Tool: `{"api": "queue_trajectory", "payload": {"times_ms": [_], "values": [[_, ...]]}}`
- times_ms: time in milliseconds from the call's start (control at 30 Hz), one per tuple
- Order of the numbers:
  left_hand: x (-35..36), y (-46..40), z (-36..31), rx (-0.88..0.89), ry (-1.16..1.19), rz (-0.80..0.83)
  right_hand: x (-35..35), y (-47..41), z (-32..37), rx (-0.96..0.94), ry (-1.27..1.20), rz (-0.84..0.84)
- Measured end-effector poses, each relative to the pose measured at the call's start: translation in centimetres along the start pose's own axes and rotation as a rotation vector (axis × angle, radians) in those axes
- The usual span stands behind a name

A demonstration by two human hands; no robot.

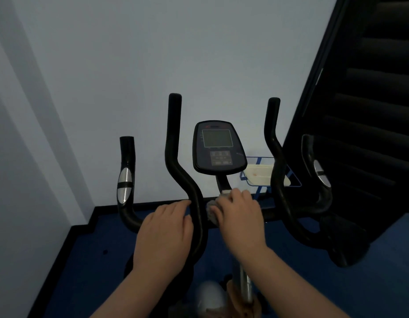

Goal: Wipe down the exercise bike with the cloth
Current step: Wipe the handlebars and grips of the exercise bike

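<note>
Right hand (239,213) is curled over the cloth (212,208), pressing it onto the crossbar of the exercise bike (219,145) just below the console stem, while the left hand (166,228) lies flat with fingers straight on the bar beside the inner grip. I'd keep that left hand bracing so the bars don't wobble. Bunch the cloth less, wrap it round the tube, then work outward to the grips.

The black bike (198,216) faces the wall, its curved handlebars upright around a dark, unlit console. A crumpled grey cloth (212,208) lies bunched on the crossbar below the console.
</note>
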State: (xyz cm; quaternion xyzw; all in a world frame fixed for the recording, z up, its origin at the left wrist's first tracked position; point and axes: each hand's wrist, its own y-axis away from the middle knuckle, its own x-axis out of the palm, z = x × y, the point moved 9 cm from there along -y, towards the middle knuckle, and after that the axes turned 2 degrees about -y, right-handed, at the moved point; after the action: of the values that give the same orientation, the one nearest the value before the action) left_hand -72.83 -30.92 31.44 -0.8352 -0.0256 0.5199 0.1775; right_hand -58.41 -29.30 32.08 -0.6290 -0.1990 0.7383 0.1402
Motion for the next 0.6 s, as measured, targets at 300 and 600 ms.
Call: {"api": "queue_trajectory", "payload": {"times_ms": [300,600], "values": [[0.2,0.1,-0.2,0.025,0.045,0.034,0.1,-0.8,-1.0,0.055,0.041,-0.01],[0.4,0.4,-0.1,0.053,0.022,0.043,-1.8,4.1,-6.4,0.184,-0.234,-0.189]]}}
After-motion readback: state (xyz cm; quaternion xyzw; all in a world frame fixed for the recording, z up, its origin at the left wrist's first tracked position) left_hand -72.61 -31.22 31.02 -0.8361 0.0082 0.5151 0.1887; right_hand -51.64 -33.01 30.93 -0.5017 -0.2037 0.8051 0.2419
